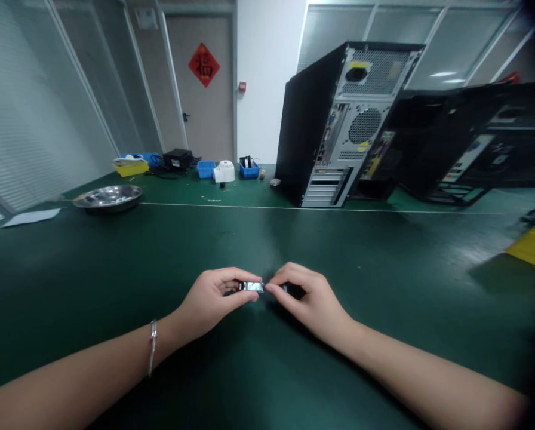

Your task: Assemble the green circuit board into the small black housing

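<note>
Both of my hands meet over the middle of the green table [160, 257]. My left hand [211, 298] pinches one end of a small dark and silver part [252, 286], fingers curled round it. My right hand [306, 298] pinches the other end with thumb and forefinger. The part is too small to name and sits just above the table top. A thin bracelet is on my left wrist.
A black computer tower [334, 125] stands at the back with its rear panel facing me, with another open case [464, 143] lying beside it. A metal bowl [108, 197] sits far left. Blue bins [205, 169] and a yellow bin [534, 245] lie further off.
</note>
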Demonstrator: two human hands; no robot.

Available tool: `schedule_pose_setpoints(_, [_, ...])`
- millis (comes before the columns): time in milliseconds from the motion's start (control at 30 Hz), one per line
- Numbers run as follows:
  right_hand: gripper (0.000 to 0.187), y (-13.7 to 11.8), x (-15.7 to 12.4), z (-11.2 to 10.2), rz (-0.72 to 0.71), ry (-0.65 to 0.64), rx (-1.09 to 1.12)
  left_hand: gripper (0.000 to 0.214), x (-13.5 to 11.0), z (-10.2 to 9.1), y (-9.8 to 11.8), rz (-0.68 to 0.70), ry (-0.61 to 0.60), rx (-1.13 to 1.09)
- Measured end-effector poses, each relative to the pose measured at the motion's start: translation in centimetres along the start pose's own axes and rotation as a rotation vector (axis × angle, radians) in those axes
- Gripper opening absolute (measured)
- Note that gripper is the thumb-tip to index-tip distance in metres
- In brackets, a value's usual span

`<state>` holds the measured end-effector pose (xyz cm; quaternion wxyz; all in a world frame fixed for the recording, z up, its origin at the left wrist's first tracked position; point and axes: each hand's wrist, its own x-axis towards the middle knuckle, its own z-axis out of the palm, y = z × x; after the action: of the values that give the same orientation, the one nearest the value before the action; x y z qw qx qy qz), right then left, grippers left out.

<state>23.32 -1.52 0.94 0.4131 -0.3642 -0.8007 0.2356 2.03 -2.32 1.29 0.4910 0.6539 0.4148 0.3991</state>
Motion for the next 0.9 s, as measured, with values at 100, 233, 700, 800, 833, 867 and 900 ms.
schedule_pose_setpoints(100, [0.013, -0.05, 0.01, -0.01, -0.003, -0.005, 0.012, 0.029, -0.01, 0.06, 0.09, -0.030, -0.007, -0.034])
schedule_pose_setpoints(233, [0.012, -0.09, 0.01, 0.02, -0.010, -0.004, 0.026, 0.028, -0.08, 0.11, 0.17, -0.051, -0.018, -0.084])
schedule_pose_setpoints(700, [0.012, -0.13, 0.03, 0.05, -0.031, 0.004, 0.041, 0.027, 0.10, 0.20, 0.75, -0.120, -0.011, -0.152])
schedule_pose_setpoints(800, [0.012, -0.11, 0.03, 0.05, -0.031, 0.004, 0.048, 0.027, 0.14, 0.19, 0.87, -0.142, -0.012, -0.159])
schedule_pose_setpoints(833, [0.012, -0.11, 0.03, 0.05, -0.031, 0.004, 0.048, 0.027, 0.17, 0.17, 0.89, -0.149, -0.013, -0.161])
schedule_pose_setpoints(867, [0.012, -0.11, 0.03, 0.04, -0.030, 0.004, 0.049, 0.027, 0.20, 0.16, 0.90, -0.155, -0.015, -0.164])
schedule_pose_setpoints(900, [0.012, -0.10, 0.04, 0.04, -0.031, 0.004, 0.050, 0.027, 0.22, 0.14, 0.90, -0.161, -0.016, -0.168])
